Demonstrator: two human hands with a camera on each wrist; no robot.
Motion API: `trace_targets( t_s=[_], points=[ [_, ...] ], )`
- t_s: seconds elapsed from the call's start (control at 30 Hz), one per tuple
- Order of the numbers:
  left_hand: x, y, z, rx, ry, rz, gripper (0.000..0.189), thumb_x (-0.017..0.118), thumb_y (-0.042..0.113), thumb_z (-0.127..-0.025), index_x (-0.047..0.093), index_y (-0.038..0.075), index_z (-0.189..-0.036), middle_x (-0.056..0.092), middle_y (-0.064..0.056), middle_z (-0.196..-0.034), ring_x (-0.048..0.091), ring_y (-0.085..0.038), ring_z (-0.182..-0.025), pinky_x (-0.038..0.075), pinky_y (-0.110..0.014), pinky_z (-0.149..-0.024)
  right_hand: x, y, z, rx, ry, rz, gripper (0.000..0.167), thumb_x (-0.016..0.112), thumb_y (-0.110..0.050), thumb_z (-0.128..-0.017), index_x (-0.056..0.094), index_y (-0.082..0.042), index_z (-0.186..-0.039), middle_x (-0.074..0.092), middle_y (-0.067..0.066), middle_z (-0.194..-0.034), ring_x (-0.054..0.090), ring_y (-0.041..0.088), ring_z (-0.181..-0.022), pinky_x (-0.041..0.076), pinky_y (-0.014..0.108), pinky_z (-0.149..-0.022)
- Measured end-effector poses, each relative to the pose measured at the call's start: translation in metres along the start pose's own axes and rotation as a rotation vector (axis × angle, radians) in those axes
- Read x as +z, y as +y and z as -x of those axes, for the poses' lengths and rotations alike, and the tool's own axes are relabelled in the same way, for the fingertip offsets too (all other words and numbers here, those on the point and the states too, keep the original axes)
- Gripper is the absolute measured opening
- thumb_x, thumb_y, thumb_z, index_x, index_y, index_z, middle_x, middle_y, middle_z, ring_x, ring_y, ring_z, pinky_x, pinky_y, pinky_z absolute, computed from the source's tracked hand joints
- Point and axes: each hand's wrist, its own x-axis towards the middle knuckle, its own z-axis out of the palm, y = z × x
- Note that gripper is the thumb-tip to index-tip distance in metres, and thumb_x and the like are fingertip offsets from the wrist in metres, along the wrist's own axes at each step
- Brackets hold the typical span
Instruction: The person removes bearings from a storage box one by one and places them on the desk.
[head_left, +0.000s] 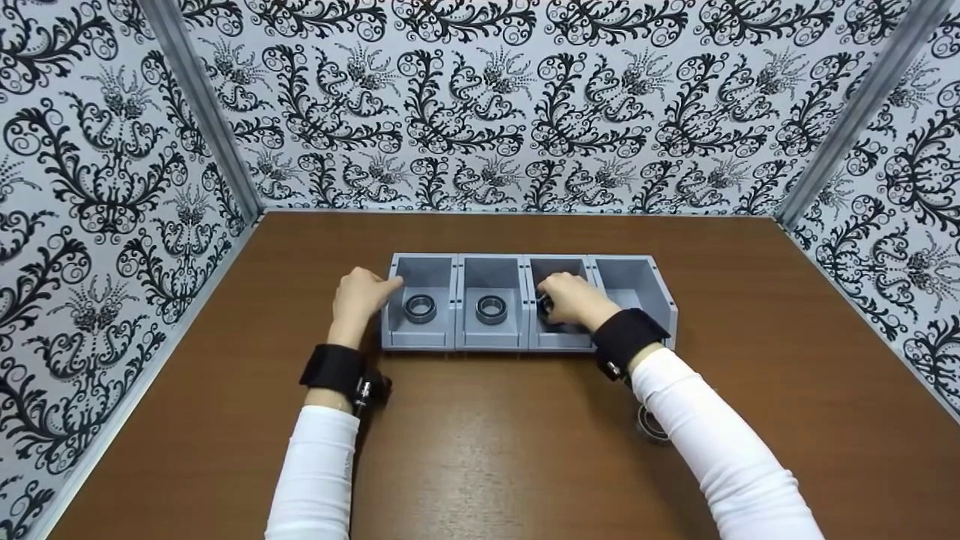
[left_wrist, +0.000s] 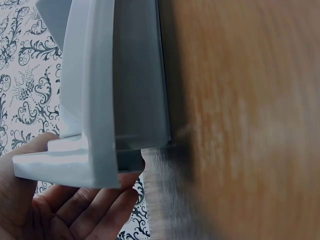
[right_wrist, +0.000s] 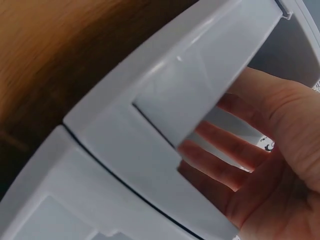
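A grey bin row (head_left: 491,342) with side-by-side compartments stands on the table. My left hand (head_left: 361,294) grips its left end wall, the thumb over the rim and the fingers on the outer side, as the left wrist view also shows. One steel bearing ring (head_left: 409,310) lies flat in the leftmost compartment, another bearing (head_left: 481,310) in the second. My right hand (head_left: 574,298) reaches down into the third compartment and pinches a dark bearing (head_left: 543,306), partly covered by the fingers. In the right wrist view the compartment's front wall hides the fingertips and bearing.
Another bearing (head_left: 646,429) lies on the brown table (head_left: 465,442) to the right, partly behind my right sleeve (head_left: 720,442). Patterned panels (head_left: 487,112) with grey posts enclose the table at the back and sides. The rightmost compartment (head_left: 634,289) is beside my right hand.
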Motion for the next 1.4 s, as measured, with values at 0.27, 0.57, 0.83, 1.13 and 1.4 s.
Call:
trace_targets(
  t_s=[0.27,0.57,0.83,1.13,1.4],
  points=[
    [0.0005,-0.0004,-0.0017,0.002,-0.005,0.000,0.052,0.070,0.046,-0.093,0.050,0.019,-0.054,0.053,0.001,-0.061,0.054,-0.024,-0.068,0.037,-0.035,-0.058,0.0000,-0.0017,0.0001,0.030,-0.024,-0.013,0.015,0.073,0.003,-0.073,0.062,-0.001,-0.082,0.069,0.019,-0.090,0.069,0.042,-0.091,0.056,0.055,-0.083],
    [0.0000,0.0004,0.0001,0.002,0.000,-0.001,0.049,0.071,0.046,-0.093,0.057,0.016,-0.057,0.057,-0.001,-0.066,0.055,-0.025,-0.072,0.040,-0.036,-0.061,0.0010,-0.0016,-0.0036,0.055,-0.057,-0.015,0.013,0.073,0.002,-0.073,0.063,0.000,-0.081,0.064,0.013,-0.081,0.065,0.036,-0.081,0.055,0.053,-0.077],
    [-0.0005,-0.0002,0.0007,0.015,0.007,-0.007,0.049,0.071,0.047,-0.092,0.055,0.018,-0.056,0.061,-0.004,-0.071,0.057,-0.026,-0.073,0.041,-0.036,-0.060,0.0019,-0.0012,-0.0048,0.108,-0.076,-0.031,0.015,0.073,0.002,-0.074,0.061,-0.003,-0.081,0.066,0.015,-0.086,0.068,0.039,-0.084,0.055,0.051,-0.076],
    [-0.0002,0.0004,0.0022,0.012,0.003,0.005,0.045,0.071,0.046,-0.093,0.064,0.015,-0.062,0.068,-0.007,-0.079,0.060,-0.027,-0.075,0.042,-0.036,-0.061,0.0046,-0.0022,-0.0052,0.131,-0.083,-0.041,0.019,0.076,0.000,-0.076,0.062,-0.001,-0.089,0.068,0.018,-0.094,0.068,0.041,-0.092,0.055,0.052,-0.082],
    [0.0007,0.0003,-0.0009,0.009,-0.013,0.011,0.052,0.070,0.044,-0.093,0.049,0.019,-0.053,0.051,0.002,-0.059,0.050,-0.020,-0.063,0.035,-0.032,-0.056,0.0056,-0.0029,-0.0057,0.147,-0.079,-0.058,0.018,0.075,0.001,-0.077,0.063,0.000,-0.090,0.068,0.018,-0.093,0.069,0.039,-0.085,0.056,0.051,-0.081]
  ],
)
